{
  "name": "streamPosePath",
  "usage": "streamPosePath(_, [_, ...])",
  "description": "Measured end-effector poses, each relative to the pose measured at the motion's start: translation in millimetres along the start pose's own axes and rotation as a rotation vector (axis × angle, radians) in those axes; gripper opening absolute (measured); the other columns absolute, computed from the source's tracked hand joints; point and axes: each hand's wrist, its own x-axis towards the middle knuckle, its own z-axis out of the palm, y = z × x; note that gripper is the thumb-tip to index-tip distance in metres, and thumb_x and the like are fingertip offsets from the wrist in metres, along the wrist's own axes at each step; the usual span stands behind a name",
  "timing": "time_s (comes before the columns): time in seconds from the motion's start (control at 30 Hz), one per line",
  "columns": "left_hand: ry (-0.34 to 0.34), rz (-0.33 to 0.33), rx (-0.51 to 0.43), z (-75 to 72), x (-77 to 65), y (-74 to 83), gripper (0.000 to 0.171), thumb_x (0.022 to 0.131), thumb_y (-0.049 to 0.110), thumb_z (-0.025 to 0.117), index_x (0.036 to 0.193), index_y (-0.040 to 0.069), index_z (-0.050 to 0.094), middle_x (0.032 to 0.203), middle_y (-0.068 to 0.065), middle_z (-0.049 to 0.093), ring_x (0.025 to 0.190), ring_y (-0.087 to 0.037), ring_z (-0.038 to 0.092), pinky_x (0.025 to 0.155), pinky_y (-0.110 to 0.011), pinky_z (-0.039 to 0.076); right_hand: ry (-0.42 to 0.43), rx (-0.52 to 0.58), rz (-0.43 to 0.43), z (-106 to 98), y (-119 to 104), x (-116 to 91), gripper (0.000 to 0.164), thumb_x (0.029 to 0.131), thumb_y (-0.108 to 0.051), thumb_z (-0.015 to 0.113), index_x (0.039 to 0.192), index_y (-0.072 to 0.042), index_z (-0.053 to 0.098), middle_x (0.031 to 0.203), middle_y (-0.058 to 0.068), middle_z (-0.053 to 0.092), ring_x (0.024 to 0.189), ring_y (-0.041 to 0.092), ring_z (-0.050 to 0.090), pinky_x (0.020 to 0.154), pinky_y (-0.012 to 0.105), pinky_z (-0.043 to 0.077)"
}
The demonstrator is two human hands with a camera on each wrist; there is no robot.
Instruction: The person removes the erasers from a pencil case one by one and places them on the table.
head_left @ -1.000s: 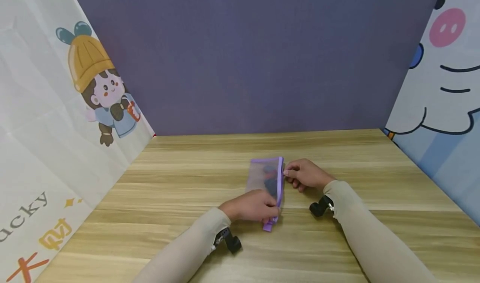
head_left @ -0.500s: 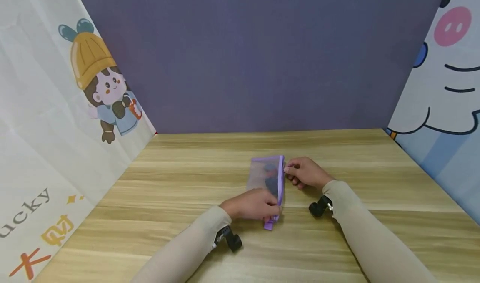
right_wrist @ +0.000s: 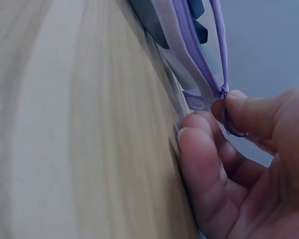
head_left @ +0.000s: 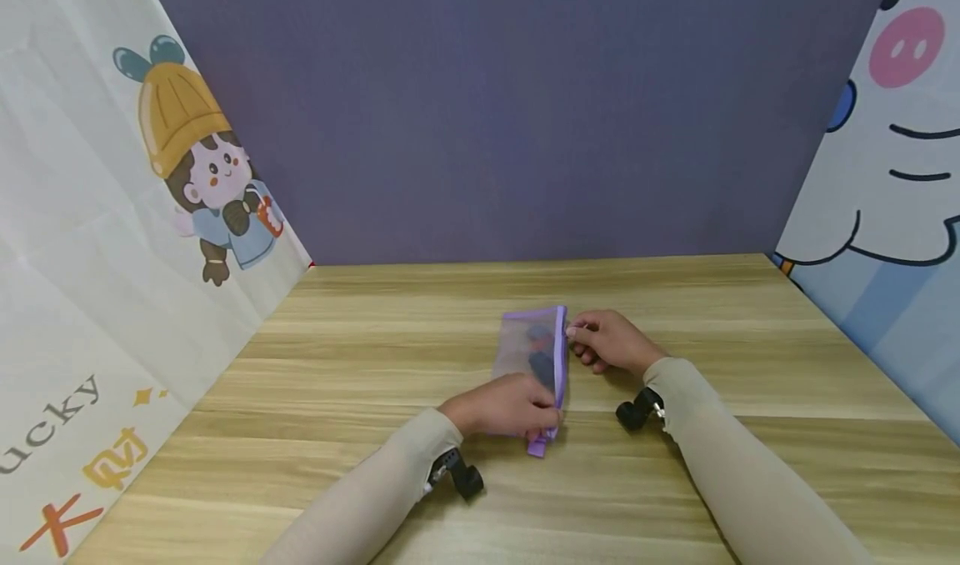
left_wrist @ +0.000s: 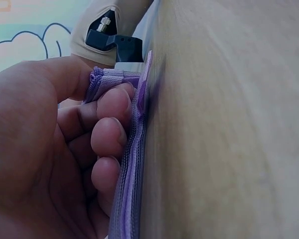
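A mesh zipper pouch [head_left: 517,340] with purple trim lies on the table, dark and red items showing through its mesh. My left hand [head_left: 502,407] pinches its near end beside the zipper; in the left wrist view a folded purple fabric tab [left_wrist: 109,77] sits between thumb and forefinger. At the far end, my right hand [head_left: 611,342] holds the zipper pull's ring [right_wrist: 231,130] between thumb and forefinger. The zipper slider [right_wrist: 222,92] sits at that end, and the zipper [right_wrist: 192,30] gapes apart behind it, with dark pieces visible inside.
The pouch lies on a wood-grain table [head_left: 360,365]. A plain dark purple panel [head_left: 480,115] rises at the back edge. Printed cartoon sheets flank the table on the left [head_left: 60,173] and right [head_left: 900,298]. Small black wrist cameras [head_left: 465,477] are strapped to both sleeves.
The head view has shifted slightly. Both hands keep their hold on the pouch, with the right fingertips a touch nearer its far corner.
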Motion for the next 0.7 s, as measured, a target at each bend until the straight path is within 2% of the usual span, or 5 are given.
streamPosePath(0.37, [0.002,0.009,-0.006,-1.3,0.1,-0.4,0.038,0.098,0.022,0.058,0.061,0.017,0.056,0.055,0.012,0.061,0.050,-0.004,0.057,0.045,-0.017,0.041,0.002,0.007,-0.012,-1.5,0.5,3.2,0.020,0.104,-0.019,0.056,0.103,-0.001,0.065,0.083,0.013,0.062,0.067,0.021,0.059,0.052,0.034,0.055])
streamPosePath(0.7, [-0.011,-0.013,-0.046,-0.6,0.1,-0.9,0.038,0.099,0.023,0.058,0.061,0.016,0.058,0.058,0.010,0.062,0.052,-0.006,0.059,0.047,-0.018,0.044,-0.056,-0.014,-0.034,-10.1,4.2,10.5,0.019,0.103,-0.020,0.059,0.104,-0.003,0.067,0.091,0.013,0.064,0.073,0.023,0.061,0.057,0.036,0.057])
